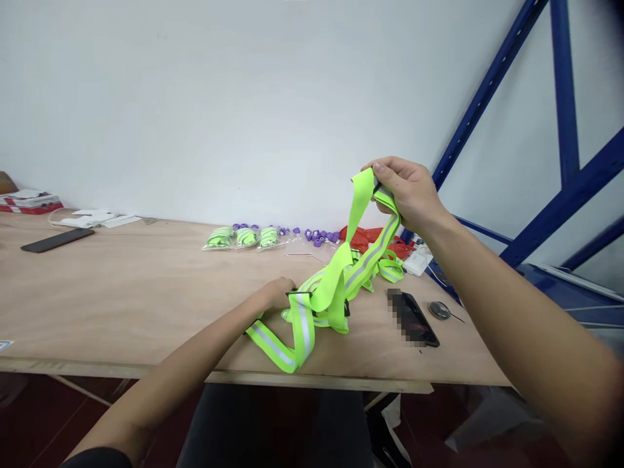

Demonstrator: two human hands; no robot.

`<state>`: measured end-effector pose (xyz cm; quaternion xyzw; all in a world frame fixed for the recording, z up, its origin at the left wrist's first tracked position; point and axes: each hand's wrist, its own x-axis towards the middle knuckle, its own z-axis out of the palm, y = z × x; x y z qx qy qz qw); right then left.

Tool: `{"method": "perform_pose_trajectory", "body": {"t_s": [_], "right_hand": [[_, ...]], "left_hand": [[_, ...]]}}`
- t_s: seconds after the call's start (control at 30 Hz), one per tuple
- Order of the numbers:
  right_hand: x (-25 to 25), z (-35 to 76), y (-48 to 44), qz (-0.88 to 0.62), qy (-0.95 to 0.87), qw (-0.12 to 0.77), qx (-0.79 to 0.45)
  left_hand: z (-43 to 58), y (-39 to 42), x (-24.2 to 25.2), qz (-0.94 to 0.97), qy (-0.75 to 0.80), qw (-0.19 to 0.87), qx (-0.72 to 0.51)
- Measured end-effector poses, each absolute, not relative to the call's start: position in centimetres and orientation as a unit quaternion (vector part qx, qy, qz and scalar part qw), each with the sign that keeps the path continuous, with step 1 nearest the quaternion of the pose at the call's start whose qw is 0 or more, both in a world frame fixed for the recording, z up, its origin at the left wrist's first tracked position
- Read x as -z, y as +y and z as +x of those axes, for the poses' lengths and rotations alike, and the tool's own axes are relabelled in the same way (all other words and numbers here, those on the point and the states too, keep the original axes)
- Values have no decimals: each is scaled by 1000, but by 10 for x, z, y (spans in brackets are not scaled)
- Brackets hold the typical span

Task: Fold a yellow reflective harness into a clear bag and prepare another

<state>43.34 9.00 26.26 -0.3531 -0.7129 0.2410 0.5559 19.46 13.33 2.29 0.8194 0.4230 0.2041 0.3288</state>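
Raised above the table's right half, my right hand (407, 190) pinches a neon-yellow reflective strap (366, 261) with a silver stripe, close to a black buckle. From there the strap hangs down in loops to the tabletop, where it lies in a loose tangle. Low over the wood, my left hand (279, 294) is curled on the left side of the tangle, gripping the strap beside a black slider (299, 293). Its fingertips are hidden behind the webbing. One striped loop droops toward the front edge.
Bagged neon straps (220, 238) lie near the wall, beside small purple pieces (319, 236) and a red plastic bag (363, 238). A phone (419, 322) and a round object (439, 311) lie at right. A dark flat bar (57, 240) is at left; blue shelf frame (565, 97) stands right.
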Motion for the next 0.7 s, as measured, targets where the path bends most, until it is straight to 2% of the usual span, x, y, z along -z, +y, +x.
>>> {"method": "perform_pose_trajectory", "body": {"t_s": [0.2,0.3,0.37,0.47,0.53,0.7], "right_hand": [[-267,475,76,-412,-684,509,-321],[-271,496,72,-441,-672,471,-363],[-270,509,73,-457,-665,455,-377],[-264,525,79,-474,-647,453,-390],[-257,532,83,-478,-631,466,-395],[-240,536,89,-461,-624,500,-385]], "left_hand": [[150,158,-75,682,451,491,-303],[121,164,-107,625,428,538,-371],[102,163,-125,595,394,571,-405],[79,155,-145,480,275,680,-482],[68,148,-155,431,205,692,-541],[58,137,-172,360,147,613,-688]]}}
